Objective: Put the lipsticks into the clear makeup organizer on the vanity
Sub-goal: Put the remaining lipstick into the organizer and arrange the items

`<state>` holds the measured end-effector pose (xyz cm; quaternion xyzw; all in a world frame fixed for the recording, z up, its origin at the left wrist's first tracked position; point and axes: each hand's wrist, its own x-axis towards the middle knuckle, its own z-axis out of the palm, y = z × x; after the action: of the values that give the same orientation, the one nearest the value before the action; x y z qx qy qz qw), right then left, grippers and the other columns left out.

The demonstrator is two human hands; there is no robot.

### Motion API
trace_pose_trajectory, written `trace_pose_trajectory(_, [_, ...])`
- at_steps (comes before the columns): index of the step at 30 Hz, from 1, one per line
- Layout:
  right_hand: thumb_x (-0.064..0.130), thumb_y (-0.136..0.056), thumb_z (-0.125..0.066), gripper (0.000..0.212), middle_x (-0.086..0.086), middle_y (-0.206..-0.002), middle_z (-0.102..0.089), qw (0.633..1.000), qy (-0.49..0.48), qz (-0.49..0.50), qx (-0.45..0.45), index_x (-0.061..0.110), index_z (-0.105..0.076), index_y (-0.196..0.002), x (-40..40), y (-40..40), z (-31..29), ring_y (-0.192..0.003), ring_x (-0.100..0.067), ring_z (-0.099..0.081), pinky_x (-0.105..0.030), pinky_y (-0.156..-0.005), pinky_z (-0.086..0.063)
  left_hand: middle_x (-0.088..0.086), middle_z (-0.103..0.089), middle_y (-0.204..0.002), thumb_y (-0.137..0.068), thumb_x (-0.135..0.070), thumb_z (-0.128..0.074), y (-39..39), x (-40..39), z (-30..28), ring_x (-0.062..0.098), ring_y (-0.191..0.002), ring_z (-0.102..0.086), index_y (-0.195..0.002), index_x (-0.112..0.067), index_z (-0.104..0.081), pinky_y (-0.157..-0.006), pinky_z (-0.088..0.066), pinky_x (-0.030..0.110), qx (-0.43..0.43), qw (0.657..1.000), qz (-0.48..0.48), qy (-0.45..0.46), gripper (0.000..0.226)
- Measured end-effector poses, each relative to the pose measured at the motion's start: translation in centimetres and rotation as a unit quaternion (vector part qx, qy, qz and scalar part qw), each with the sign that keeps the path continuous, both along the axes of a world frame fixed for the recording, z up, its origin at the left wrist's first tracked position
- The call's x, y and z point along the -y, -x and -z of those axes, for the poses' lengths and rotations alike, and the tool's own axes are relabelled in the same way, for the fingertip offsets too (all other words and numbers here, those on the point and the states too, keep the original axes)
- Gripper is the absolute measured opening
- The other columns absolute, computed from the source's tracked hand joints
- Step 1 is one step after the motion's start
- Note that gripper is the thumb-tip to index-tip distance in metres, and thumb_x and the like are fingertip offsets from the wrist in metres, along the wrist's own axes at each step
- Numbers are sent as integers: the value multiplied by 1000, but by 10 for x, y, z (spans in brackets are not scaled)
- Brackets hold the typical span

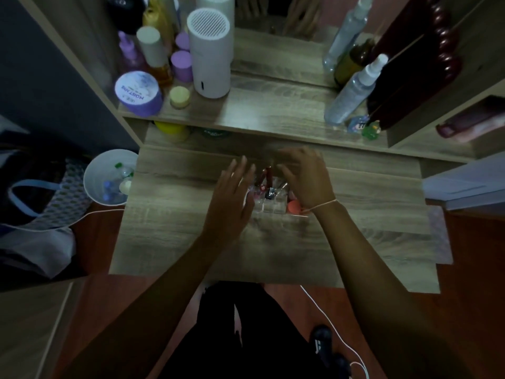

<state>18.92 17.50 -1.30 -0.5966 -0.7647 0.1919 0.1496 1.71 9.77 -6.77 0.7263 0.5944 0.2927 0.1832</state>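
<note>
The only writing that reads clearly is "MOIST" on the lid of a round lilac tub (pixel 138 93), seen upside down on the upper shelf; smaller print beside it is too blurred to read. Next to that tub stand a ribbed-top white cylinder (pixel 210 54), lilac-capped jars (pixel 181 65), a small pale yellow jar (pixel 179 97) and, far to the right, a clear spray bottle (pixel 352 94) with a white nozzle. The clear makeup organizer (pixel 273 207) sits on the wood-grain counter (pixel 175 214) in the middle of the view, between the two hands; it is a transparent plastic box with small square compartments along its near edge. Several lipsticks (pixel 266 177) stand upright in it, slim dark red and pinkish tubes, one with a dark cap, and a rounded coral item (pixel 293 207) lies at its right end. The left hand (pixel 232 198) is spread flat with straight fingers against the organizer's left side and holds nothing. The right hand (pixel 306 176) arches over the right side with curled fingers; whether it grips anything cannot be told. A thin pale string circles the right wrist.
</note>
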Motion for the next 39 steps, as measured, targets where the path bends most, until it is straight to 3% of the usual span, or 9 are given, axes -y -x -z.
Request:
trace_pose_trajectory(3, [13, -86, -61, 37, -11, -113, -62, 999, 26, -42, 19, 22, -63, -121, -5, 5, 4, -106, -33, -52, -39, -91, -38, 20, -28, -152, -94, -23, -37, -9, -13, -2, 33, -142, -16, -141, -8, -37, -113, -19, 54, -56, 998, 21, 10, 49])
trace_pose_trajectory(9, [12, -84, -61, 30, -14, -106, -63, 994, 35, -87, 55, 19, -67, -113, -7, 9, 7, -99, -37, -53, -42, -90, -39, 17, -25, -154, -92, -31, -32, -12, -12, 9, 37, -142, -20, -145, -14, -30, -111, -22, 60, -138, 989, 31, 51, 56])
trace_pose_trajectory(15, [16, -85, -64, 20, -8, -107, -63, 997, 24, -57, 47, 18, -70, -104, -9, -4, 9, -102, -32, -53, -36, -87, -38, 19, -25, -154, -93, -34, -29, -14, -15, 9, 36, -142, -20, -145, -13, -30, -111, -17, 59, -144, 988, 35, 53, 56])
trace_pose_trajectory(21, [21, -84, -66, 17, -6, -110, -63, 998, 34, -38, 40, 20, -69, -101, 0, -6, 12, -105, -30, -52, -45, -90, -44, 20, -25, -153, -92, -35, -31, -14, -13, 8, 36, -141, -23, -144, -13, -30, -110, -20, 61, -142, 987, 34, 62, 56])
trace_pose_trajectory(30, [25, -83, -67, 19, -2, -112, -63, 998, 44, -16, 35, 24, -66, -102, 6, -5, 13, -110, -28, -50, -47, -93, -44, 21, -25, -154, -92, -33, -35, -14, -12, 8, 35, -140, -27, -144, -12, -30, -110, -21, 59, -137, 989, 34, 53, 56])
trace_pose_trajectory(35, [26, -82, -68, 21, -3, -112, -63, 998, 43, -19, 39, 24, -67, -104, 7, -6, 12, -108, -28, -51, -46, -93, -43, 21, -25, -153, -91, -25, -51, -15, -13, 7, 36, -140, -28, -144, -12, -30, -110, -20, 59, -125, 991, 32, 37, 59])
trace_pose_trajectory(39, [30, -82, -67, 25, -1, -116, -63, 998, 47, -23, 43, 25, -66, -107, 9, -9, 10, -110, -27, -52, -45, -96, -42, 20, -23, -154, -91, -22, -52, -16, -12, 5, 34, -141, -25, -145, -12, -28, -111, -18, 58, -121, 992, 33, 34, 60])
